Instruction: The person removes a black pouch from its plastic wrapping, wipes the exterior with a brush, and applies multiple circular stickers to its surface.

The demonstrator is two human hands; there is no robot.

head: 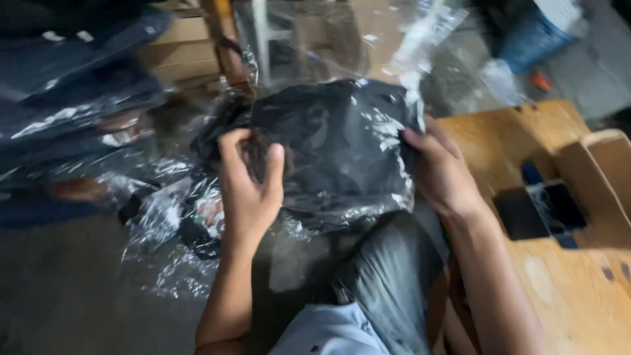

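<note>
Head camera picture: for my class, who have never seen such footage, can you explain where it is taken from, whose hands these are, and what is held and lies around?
The one picture comes from a camera on a person's head, looking down at their own bare hands. The left hand and right hand grip opposite edges of a folded black garment in a clear plastic bag. More crinkled clear plastic wrapping lies on the floor to the left. On the right stands a light wooden bench with a dark flat phone on it. Stacked dark bagged garments sit upper left.

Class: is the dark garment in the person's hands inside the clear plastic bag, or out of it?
Inside: glossy film covers the dark garment.
</note>
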